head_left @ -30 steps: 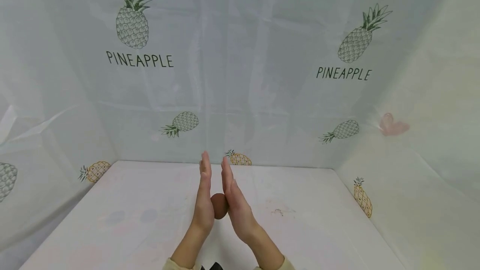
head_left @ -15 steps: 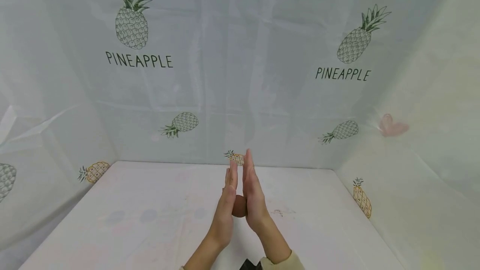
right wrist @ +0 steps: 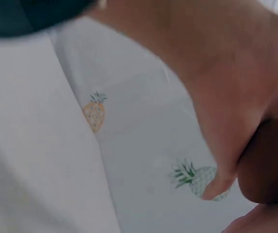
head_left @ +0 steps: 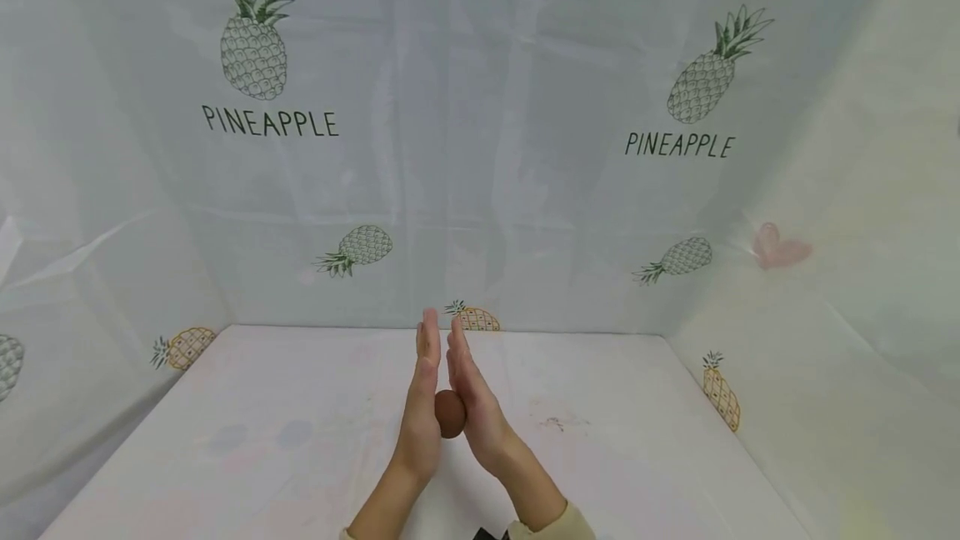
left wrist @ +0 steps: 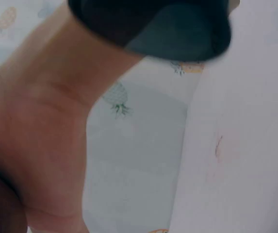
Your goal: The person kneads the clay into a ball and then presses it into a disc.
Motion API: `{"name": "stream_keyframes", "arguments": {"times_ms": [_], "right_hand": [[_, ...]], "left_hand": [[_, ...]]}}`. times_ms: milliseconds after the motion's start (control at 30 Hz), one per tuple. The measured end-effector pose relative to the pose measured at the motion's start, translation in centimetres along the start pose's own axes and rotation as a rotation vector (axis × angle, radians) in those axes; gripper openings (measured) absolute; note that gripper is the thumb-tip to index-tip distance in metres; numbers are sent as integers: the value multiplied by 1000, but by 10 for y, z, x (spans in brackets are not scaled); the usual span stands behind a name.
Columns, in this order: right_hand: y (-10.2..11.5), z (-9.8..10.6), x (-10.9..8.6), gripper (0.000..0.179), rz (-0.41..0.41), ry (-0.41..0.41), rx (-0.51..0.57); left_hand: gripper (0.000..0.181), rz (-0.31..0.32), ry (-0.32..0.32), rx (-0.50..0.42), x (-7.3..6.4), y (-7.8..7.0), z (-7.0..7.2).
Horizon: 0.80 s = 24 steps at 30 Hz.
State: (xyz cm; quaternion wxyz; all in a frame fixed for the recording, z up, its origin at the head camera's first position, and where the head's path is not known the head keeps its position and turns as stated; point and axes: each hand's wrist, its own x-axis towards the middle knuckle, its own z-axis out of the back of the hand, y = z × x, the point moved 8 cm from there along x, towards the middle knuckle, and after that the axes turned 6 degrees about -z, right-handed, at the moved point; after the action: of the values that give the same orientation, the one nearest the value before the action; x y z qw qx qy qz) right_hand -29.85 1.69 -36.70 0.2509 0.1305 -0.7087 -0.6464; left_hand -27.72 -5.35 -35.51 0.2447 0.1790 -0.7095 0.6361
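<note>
A smooth brown ball [head_left: 450, 414], perhaps of clay or dough, sits between two upright palms above the white table. My left hand [head_left: 422, 415] presses its left side with straight fingers pointing forward and up. Against the right side lies the palm of my right hand [head_left: 480, 411], its fingers straight too and leaning toward the left ones. In the left wrist view only an edge of the brown ball [left wrist: 2, 204] shows at the lower left corner. The right wrist view has the brown ball [right wrist: 269, 162] at its right side, against the palm.
The white table [head_left: 615, 407] carries faint coloured stains and a few small reddish-brown marks [head_left: 555, 423] right of the hands. Pale sheeting [head_left: 480, 148] printed with pineapples encloses the table at the back and both sides. Light sleeve cuffs [head_left: 551, 523] show at the bottom.
Both hands, with the ball between them, shifted right by half a second ago and are now back to the left. The palms slide against each other's direction around the ball.
</note>
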Motion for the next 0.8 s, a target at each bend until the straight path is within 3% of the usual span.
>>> {"name": "stream_keyframes", "arguments": {"times_ms": [133,300,567,800], "right_hand": [[3,-10,-3,58,-7,32,19],[17,-13,-8,61,59,36,38],[33,8,-12,61,185,-46,68],[27,23,-7,61,165,-102,66]], "left_hand": [[56,19,-42,2,4,5,12],[59,40,-54,15,6,12,16],[57,20,20,103,0,18,-7],[56,-34,82,94,-6,10,-27]]}}
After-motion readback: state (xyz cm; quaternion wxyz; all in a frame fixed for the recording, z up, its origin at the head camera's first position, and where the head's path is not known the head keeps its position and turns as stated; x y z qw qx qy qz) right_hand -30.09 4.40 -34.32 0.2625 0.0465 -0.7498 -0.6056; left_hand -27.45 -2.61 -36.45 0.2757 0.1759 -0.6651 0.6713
